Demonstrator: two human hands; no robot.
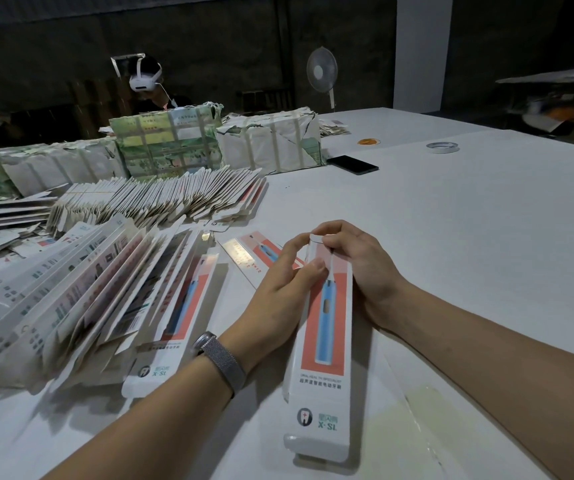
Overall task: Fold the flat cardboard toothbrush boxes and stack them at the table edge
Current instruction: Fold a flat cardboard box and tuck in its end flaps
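Folded toothbrush box (325,341) lies lengthwise on the white table (451,220), between both hands. Left hand (280,289) grasps its left side, fingertips pinching the top flap (316,238). Right hand (361,268) curls round the right side, thumb and forefinger on the same flap. Fanned flat boxes (81,289) lie just left; wrapped bundles (167,143) and a phone (352,164) sit farther back.

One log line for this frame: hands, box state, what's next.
left hand + right hand: pinching top flap | white-and-coral cardboard toothbrush box: formed, on white table | next: likely tuck flap
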